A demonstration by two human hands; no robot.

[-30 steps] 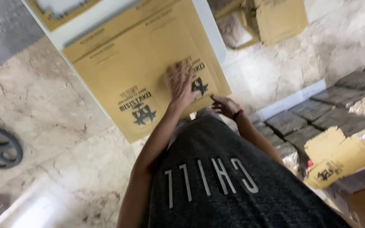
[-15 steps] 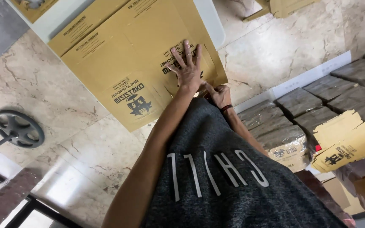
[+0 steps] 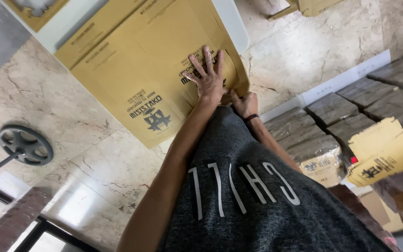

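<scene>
A round grey wheel-shaped base [image 3: 25,144] on a pole is sitting at the left edge on the marble floor [image 3: 304,51]. Wrapped grey bundles [image 3: 350,109] are lying at the right, with loose flattened yellow boxes [image 3: 388,149] resting beside them.

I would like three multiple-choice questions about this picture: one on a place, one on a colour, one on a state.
1. Where does the left hand rest?
A. flat on the cardboard sheet
B. on the round metal base
C. on the stacked bundles

2. What colour is the cardboard sheet?
A. white
B. yellow-brown
C. blue

3. How are the left hand's fingers?
A. curled into a fist
B. hidden
C. spread open

Answers:
1 A, the palm presses on the sheet, which lies on the white table.
2 B, the sheet is yellow-brown with dark print.
3 C, the fingers are fanned apart; the right hand grips the sheet's edge.
</scene>
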